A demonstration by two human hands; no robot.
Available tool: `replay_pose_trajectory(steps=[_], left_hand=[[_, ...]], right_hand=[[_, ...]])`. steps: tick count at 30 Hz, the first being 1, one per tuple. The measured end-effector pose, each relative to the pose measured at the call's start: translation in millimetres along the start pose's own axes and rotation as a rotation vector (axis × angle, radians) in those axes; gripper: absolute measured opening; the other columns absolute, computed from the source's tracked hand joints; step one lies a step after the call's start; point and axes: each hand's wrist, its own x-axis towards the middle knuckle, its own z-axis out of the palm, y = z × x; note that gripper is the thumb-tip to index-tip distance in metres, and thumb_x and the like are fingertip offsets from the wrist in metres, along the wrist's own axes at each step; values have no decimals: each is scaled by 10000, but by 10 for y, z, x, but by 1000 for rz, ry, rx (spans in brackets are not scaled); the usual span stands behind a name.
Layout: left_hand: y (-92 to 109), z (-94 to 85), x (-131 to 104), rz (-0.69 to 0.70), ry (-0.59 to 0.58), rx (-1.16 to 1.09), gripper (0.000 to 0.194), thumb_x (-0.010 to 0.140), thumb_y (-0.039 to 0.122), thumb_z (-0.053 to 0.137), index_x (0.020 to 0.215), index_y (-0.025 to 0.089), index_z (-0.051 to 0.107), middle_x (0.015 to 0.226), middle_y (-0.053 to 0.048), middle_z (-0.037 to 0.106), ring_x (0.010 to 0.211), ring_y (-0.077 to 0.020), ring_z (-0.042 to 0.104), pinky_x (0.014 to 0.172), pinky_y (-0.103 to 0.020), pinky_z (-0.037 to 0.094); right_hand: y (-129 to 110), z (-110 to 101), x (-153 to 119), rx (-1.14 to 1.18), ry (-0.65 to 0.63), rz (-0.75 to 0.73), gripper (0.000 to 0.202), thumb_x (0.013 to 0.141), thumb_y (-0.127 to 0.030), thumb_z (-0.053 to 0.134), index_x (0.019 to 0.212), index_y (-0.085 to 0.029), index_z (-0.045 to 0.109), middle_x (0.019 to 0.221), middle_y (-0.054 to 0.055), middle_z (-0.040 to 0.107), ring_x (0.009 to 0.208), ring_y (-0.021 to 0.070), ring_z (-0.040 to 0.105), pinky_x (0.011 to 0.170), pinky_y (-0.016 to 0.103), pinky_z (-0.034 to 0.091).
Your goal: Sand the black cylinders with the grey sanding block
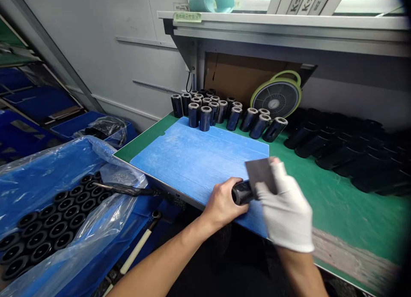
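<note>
Over the front edge of a blue sheet (192, 155), my bare left hand (224, 202) is closed around a black cylinder (243, 193), whose hollow end faces left. My right hand (285, 207), in a white glove with bare fingertips, grips a dark square pad (260, 173) between thumb and fingers. The pad is at the cylinder's right end and hides part of it. Several dark cylinders with shiny rims (205, 118) stand upright behind the sheet.
Many black cylinders (340, 153) are grouped at the right on the green table (359, 220). A green-rimmed fan (276, 97) stands at the back under a shelf (272, 25). At the left, a plastic-lined blue bin (105, 153) holds rows of black cylinders (53, 220).
</note>
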Motion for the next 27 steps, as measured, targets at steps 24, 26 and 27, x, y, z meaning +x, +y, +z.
replay_pose_trajectory(steps=[24, 26, 27], left_hand=[[92, -1, 6, 45, -71, 38, 375, 772, 209, 727, 1146, 222, 696, 1053, -32, 771, 953, -228, 733, 858, -297, 566], [93, -15, 0, 22, -54, 61, 441, 710, 226, 791, 1139, 226, 685, 1035, -23, 762, 942, -230, 725, 846, -305, 561], [97, -24, -2, 4, -47, 68, 462, 683, 235, 816, 1125, 223, 680, 1018, -22, 757, 926, -229, 721, 829, -306, 561]], right_hand=[[-144, -134, -377, -11, -47, 20, 609, 997, -260, 441, 1589, -323, 314, 1127, 100, 660, 795, 204, 636, 640, 332, 540], [7, -259, -275, -60, 79, 132, 662, 974, -331, 520, 1596, -323, 295, 1261, 107, 641, 897, 240, 661, 742, 379, 555], [83, -314, -177, -99, 123, 220, 709, 954, -376, 556, 1604, -310, 278, 1311, 116, 624, 966, 273, 665, 803, 415, 551]])
